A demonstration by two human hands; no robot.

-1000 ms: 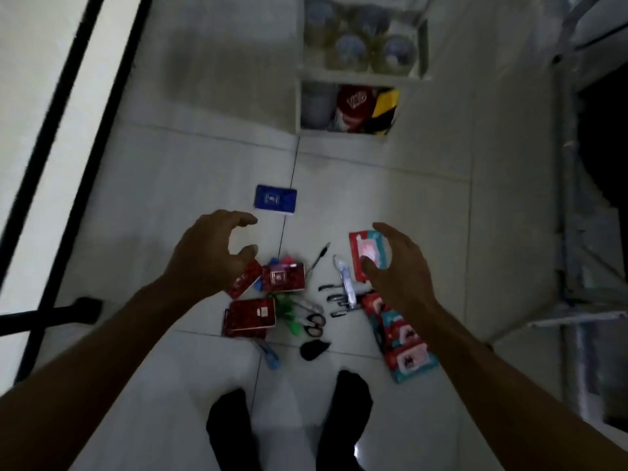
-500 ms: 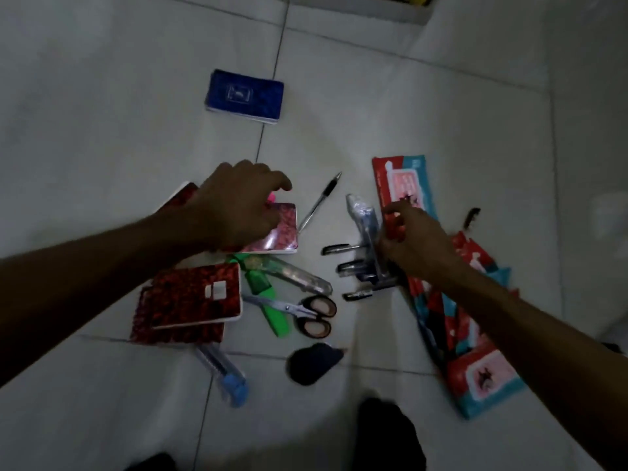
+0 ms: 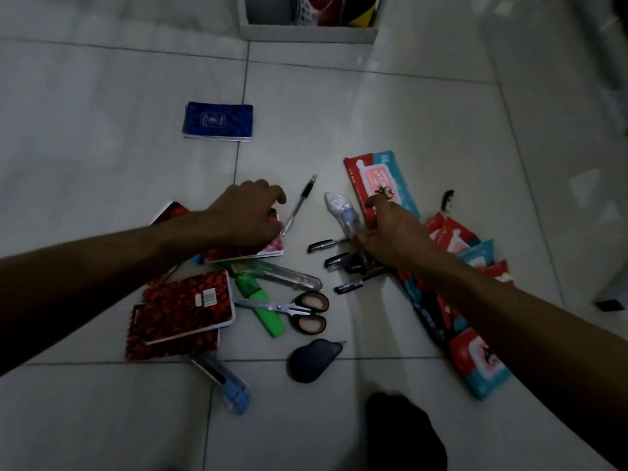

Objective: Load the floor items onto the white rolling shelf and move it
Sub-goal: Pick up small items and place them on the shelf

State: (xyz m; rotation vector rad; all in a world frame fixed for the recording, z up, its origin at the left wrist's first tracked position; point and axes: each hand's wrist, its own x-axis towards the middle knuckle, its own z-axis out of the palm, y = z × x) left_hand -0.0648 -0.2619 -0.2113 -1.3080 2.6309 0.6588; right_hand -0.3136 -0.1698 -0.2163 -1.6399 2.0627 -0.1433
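Stationery lies scattered on the tiled floor. My left hand (image 3: 244, 215) is curled over a red notebook (image 3: 268, 248), gripping its far edge. My right hand (image 3: 390, 232) pinches the lower left edge of a red and teal wipes pack (image 3: 390, 175), beside a clear-wrapped pack (image 3: 341, 210). The white rolling shelf (image 3: 306, 34) stands at the top edge, only its bottom tier in view. A blue notebook (image 3: 217, 122) lies apart, nearer the shelf. Two more red notebooks (image 3: 187, 307) are stacked under my left forearm.
Between my hands lie a pen (image 3: 300, 202), black pens (image 3: 339, 263), scissors (image 3: 299, 311), a green highlighter (image 3: 261, 300), a blue cutter (image 3: 224, 382) and a black correction tape (image 3: 312, 360). More wipes packs (image 3: 475, 362) lie under my right arm. My black-socked foot (image 3: 404, 433) is at the bottom.
I have bent down towards the floor items. My left hand dropped onto the red notebook and closed on it. My right hand came down to the wipes pack's edge.
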